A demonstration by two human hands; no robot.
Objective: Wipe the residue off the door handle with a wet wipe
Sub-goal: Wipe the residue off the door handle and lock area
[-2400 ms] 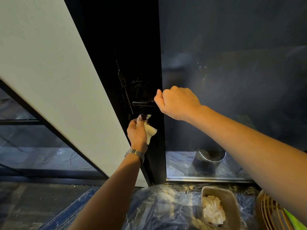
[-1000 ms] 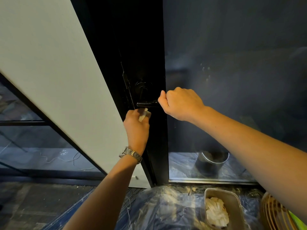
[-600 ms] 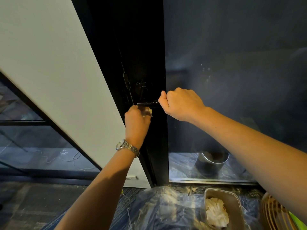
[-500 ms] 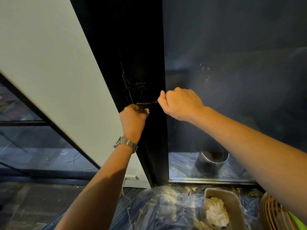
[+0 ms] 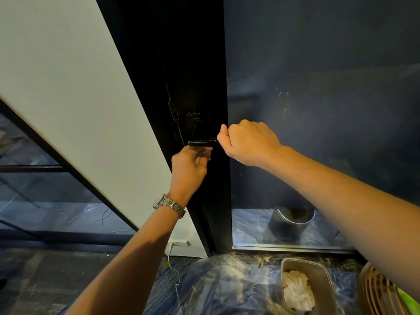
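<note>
A black lever door handle (image 5: 201,143) sticks out from the edge of a dark glass door (image 5: 318,92). My right hand (image 5: 248,143) is closed around the handle's right end. My left hand (image 5: 188,167), with a metal watch on its wrist, is just below the handle's left end, fingers curled around a white wet wipe (image 5: 203,157). Only a small bit of the wipe shows between the fingers, right under the handle.
A white wall panel (image 5: 75,98) stands to the left. On the plastic-covered floor sit a metal tray (image 5: 322,269) with crumpled used wipes, a round dark bin (image 5: 292,223) behind the glass, and a wicker item (image 5: 377,294) at the lower right.
My left hand rose from below the handle to just under it and bunched the wipe inside its fingers. My right hand stayed on the handle.
</note>
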